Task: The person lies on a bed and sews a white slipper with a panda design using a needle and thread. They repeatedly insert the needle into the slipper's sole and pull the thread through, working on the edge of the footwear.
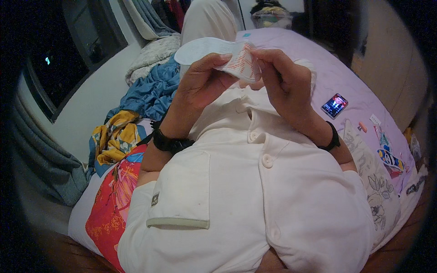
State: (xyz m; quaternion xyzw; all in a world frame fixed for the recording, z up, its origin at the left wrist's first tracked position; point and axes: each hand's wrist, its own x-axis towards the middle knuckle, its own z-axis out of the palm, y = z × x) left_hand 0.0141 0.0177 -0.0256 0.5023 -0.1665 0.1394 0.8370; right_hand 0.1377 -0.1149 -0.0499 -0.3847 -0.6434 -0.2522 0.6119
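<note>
A white fabric insole (201, 51) with rows of orange stitches over one end is held up above my lap. My left hand (206, 76) grips its middle, thumb on top and fingers beneath. At the stitched end, my right hand (285, 78) has thumb and forefinger pinched against the edge; whether a needle is between them is too small to tell. A fine pale thread (283, 146) seems to lie across the front of my white buttoned shirt (232, 184). Dark bands circle both wrists.
A phone (335, 105) with a lit screen lies on the pink bedsheet (307, 44) to the right. Near it are a small orange item (362, 127) and colourful packets (391, 160). Blue bedding (150, 88), a yellow patterned cloth (116, 136) and a red pillow (116, 194) lie left.
</note>
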